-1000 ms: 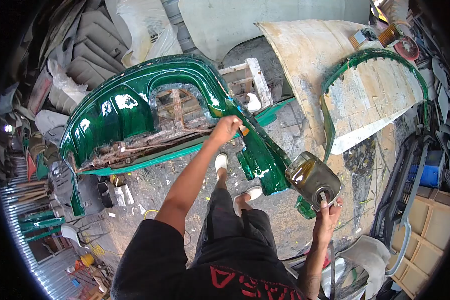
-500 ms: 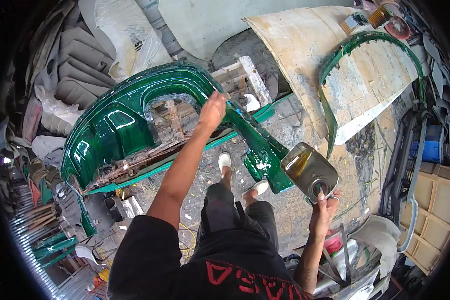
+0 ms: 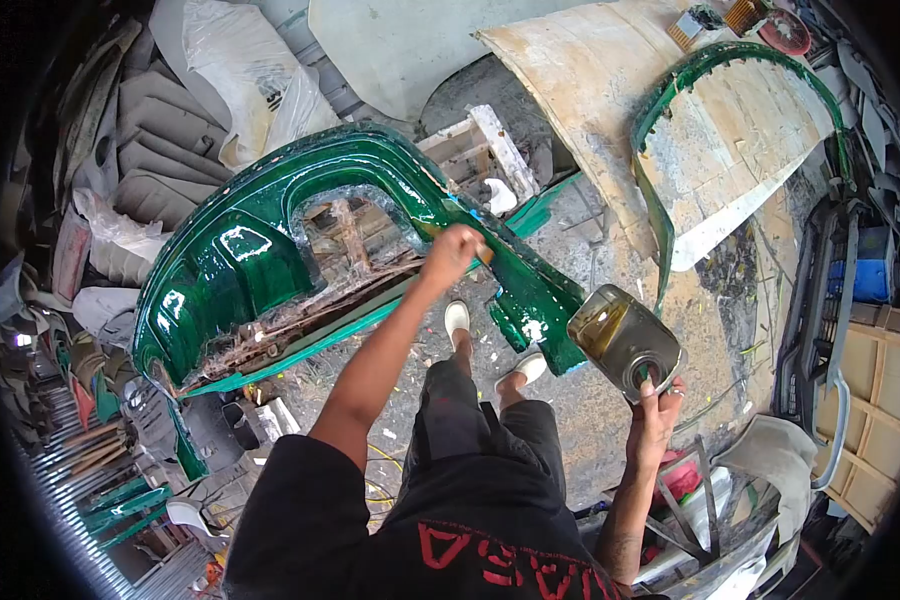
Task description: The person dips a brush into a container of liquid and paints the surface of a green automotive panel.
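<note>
My left hand [image 3: 454, 254] is closed around a small paintbrush [image 3: 484, 254], mostly hidden by the fingers. Its brownish bristle end meets the narrow right arm of a glossy green moulded panel [image 3: 240, 262]. The panel looks wet and has an arched opening in its middle. On the other side, my right hand [image 3: 654, 412] grips a cut-open plastic jug [image 3: 625, 335] by its neck end. Amber liquid lies inside the jug, which is held just beside the panel's right end.
A curved green trim piece [image 3: 660, 95] leans on a large pale sheet [image 3: 570, 70] at the upper right. White plastic wrapping [image 3: 255, 80] and stacked grey parts [image 3: 170, 135] fill the upper left. Dark bumper parts [image 3: 820, 310] stand at the right.
My left hand has moved down and to the right along the panel's arm with the brush. The jug in my right hand stays nearly in place. The whole view has shifted slightly.
</note>
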Demonstrator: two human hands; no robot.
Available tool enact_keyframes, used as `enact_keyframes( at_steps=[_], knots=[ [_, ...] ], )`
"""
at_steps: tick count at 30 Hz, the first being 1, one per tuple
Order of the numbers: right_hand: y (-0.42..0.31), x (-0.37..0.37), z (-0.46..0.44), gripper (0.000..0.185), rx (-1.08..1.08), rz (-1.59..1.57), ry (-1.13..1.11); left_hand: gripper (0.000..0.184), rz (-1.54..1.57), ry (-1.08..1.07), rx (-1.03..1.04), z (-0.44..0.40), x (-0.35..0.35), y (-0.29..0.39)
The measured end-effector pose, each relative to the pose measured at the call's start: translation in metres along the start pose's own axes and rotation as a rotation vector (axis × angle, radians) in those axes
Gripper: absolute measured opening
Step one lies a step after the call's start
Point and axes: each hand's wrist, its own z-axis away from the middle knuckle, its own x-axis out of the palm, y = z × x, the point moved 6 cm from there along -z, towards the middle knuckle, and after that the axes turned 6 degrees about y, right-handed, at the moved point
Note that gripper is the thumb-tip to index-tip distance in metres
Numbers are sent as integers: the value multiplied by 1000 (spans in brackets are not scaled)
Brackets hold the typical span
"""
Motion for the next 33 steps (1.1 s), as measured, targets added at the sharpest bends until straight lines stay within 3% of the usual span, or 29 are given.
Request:
enact_keyframes(
  at_steps=[3, 4, 6, 7, 10, 12, 14, 17, 19, 21, 22, 24, 25, 27, 28, 30, 33],
  knots=[
    [-3, -12, 4, 56, 6, 54, -4, 15, -226, 146, 148, -22, -36, 14],
    [-3, -18, 5, 56, 1, 56, 0, 15, -220, 145, 152, -19, -30, 17],
    [1, -25, 5, 56, -10, 79, -16, 15, -496, 190, 301, 1, -19, 36],
    [2, -28, 5, 56, -13, 74, -22, 19, -631, 16, 270, 12, -3, 42],
    [4, -36, 6, 55, 7, 97, -21, 20, -481, -14, 414, 65, 36, 46],
    [4, -39, 6, 55, 6, 113, -17, 19, -440, -22, 394, 78, 46, 66],
    [2, -39, 5, 55, -3, 106, -39, 16, -136, -137, 154, 82, 48, 70],
    [-1, -38, 6, 57, -21, 105, -70, 14, 92, -108, 100, 57, 35, 28],
    [-5, -40, 6, 57, -38, 101, -60, 16, 181, 83, 68, 38, 8, 18],
    [-10, -41, 8, 55, -44, 124, -59, 20, -96, 146, 222, 26, -15, 26],
    [-11, -41, 10, 54, -40, 123, -57, 20, -93, 147, 223, 26, -13, 32],
    [-9, -43, 12, 53, -30, 118, -55, 23, -473, 236, 244, 35, -10, 43],
    [-6, -45, 11, 54, -28, 114, -60, 23, -477, 236, 243, 45, -4, 45],
    [-4, -42, 11, 54, -28, 103, -71, 22, -447, 12, 368, 66, 26, 56],
    [-3, -40, 11, 56, -9, 87, -57, 22, -451, 14, 370, 68, 30, 60],
    [-2, -38, 12, 57, 16, 74, -40, 21, -183, -177, 262, 75, 43, 59],
    [-1, -30, 13, 58, 18, 130, -51, 21, -118, -11, 266, 46, 12, 48]
  ],
)
